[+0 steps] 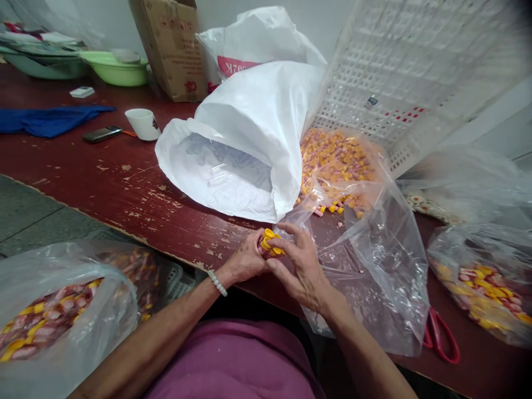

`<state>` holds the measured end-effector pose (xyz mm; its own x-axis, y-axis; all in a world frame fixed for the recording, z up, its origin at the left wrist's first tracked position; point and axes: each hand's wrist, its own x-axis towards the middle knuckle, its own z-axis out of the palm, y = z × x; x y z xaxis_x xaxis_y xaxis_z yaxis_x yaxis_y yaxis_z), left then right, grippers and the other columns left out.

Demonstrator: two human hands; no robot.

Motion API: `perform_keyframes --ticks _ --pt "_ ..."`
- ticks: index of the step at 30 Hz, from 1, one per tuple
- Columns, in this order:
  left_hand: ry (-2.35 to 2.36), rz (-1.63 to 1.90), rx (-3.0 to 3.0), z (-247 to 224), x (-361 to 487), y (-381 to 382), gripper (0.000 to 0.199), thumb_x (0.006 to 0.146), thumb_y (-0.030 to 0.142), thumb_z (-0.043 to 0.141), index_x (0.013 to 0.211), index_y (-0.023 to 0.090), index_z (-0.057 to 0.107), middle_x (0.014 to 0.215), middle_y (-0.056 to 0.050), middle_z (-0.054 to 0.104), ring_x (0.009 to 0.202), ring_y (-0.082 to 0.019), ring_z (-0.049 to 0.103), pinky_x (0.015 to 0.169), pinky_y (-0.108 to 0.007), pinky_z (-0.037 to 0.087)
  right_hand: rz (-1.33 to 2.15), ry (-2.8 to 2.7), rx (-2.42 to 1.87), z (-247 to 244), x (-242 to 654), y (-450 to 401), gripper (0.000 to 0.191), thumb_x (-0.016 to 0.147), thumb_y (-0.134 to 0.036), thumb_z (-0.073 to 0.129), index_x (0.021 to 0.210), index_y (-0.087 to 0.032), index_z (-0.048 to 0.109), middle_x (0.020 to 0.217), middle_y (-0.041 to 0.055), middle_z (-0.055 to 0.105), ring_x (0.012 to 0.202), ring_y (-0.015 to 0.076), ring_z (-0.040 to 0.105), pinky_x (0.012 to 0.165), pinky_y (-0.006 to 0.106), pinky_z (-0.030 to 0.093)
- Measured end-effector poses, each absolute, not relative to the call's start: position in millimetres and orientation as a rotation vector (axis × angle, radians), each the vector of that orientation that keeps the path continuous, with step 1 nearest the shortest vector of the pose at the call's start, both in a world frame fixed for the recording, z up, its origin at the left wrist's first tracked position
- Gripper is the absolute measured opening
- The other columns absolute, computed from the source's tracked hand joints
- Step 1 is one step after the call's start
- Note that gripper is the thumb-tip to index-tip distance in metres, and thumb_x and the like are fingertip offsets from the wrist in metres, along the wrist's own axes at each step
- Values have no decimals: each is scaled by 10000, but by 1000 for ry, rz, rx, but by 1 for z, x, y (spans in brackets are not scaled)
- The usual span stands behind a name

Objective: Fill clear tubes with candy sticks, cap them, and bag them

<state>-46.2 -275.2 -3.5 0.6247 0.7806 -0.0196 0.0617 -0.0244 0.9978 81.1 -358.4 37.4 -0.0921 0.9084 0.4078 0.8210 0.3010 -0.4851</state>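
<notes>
My left hand [248, 259], with a pale bead bracelet at the wrist, is wrapped round a small bunch of yellow-capped tubes [271, 235] at the table's front edge. The caps face up. My right hand [305, 269] reaches in from the other side, its thumb and index finger on the bunch and the other fingers raised apart. Just beyond lies a white sack [253, 111], its mouth towards me, with a few clear tubes [216, 179] inside. To its right, a clear plastic bag [374, 266] spreads out in front of a heap of small yellow and pink pieces [336, 158].
A white plastic crate [399, 72] leans tilted behind the heap. Red-handled scissors [443, 335] and a bag of yellow-and-red pieces [484, 282] are at right. Another filled bag [120, 293] sits low left. A white cup [142, 124], phone [102, 133] and carton [177, 52] stand further back.
</notes>
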Motion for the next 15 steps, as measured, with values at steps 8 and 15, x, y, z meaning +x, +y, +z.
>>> perform_keyframes --ticks 8,15 --pt "733 683 1283 4 -52 -273 485 441 18 677 900 126 567 801 10 605 679 -112 526 640 -229 457 35 -2023 -1552 31 82 -347 873 667 -479 707 1380 -179 301 1378 156 411 1238 323 386 1009 518 322" --pt "794 759 1221 4 -48 -277 441 392 -54 528 795 113 592 730 25 595 657 -111 501 603 -217 409 -51 -1975 -1530 4 55 -333 654 625 -238 676 1239 -140 473 1185 154 572 1092 308 501 947 481 358"
